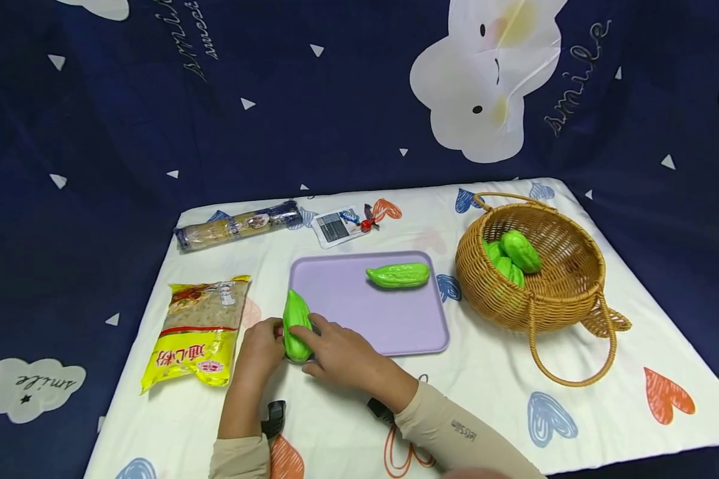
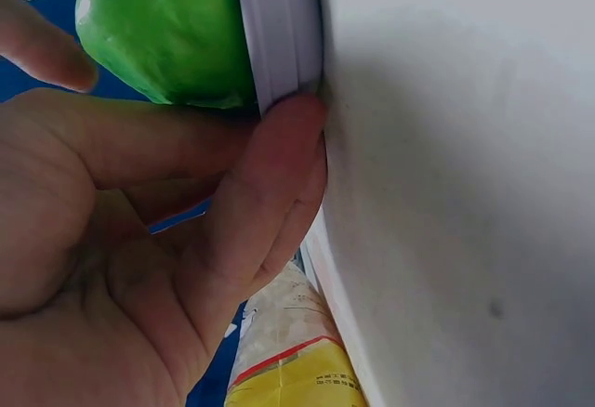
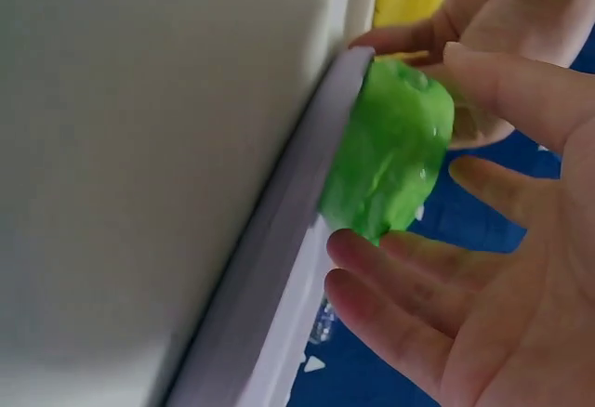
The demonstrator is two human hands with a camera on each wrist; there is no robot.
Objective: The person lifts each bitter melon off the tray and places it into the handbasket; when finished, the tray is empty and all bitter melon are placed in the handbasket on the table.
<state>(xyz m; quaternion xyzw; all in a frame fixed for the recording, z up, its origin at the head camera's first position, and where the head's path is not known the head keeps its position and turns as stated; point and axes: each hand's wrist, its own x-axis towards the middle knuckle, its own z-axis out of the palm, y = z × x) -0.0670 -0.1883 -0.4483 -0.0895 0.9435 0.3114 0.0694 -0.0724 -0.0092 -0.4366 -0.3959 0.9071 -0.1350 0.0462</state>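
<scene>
A green bitter melon (image 1: 296, 326) lies at the near left corner of the lilac tray (image 1: 362, 313), its pointed end facing away. My left hand (image 1: 262, 347) is on its left side, loosely bent fingers touching the tray rim (image 2: 277, 35) beside the melon (image 2: 172, 31). From the right, my right hand (image 1: 346, 356) reaches over with the thumb across the melon. In the right wrist view its fingers (image 3: 404, 323) are spread and fairly straight around the melon (image 3: 395, 151), touching it lightly at most. A second bitter melon (image 1: 398, 275) rests near the tray's far right corner.
A wicker basket (image 1: 497, 303) with several green melons (image 1: 518, 253) stands at the right, one handle folded towards me. Left of the tray lies a yellow bag of pasta (image 1: 200, 332). Further back are a long noodle packet (image 1: 239, 226) and a white card (image 1: 337, 227) with a red trinket (image 1: 367, 225).
</scene>
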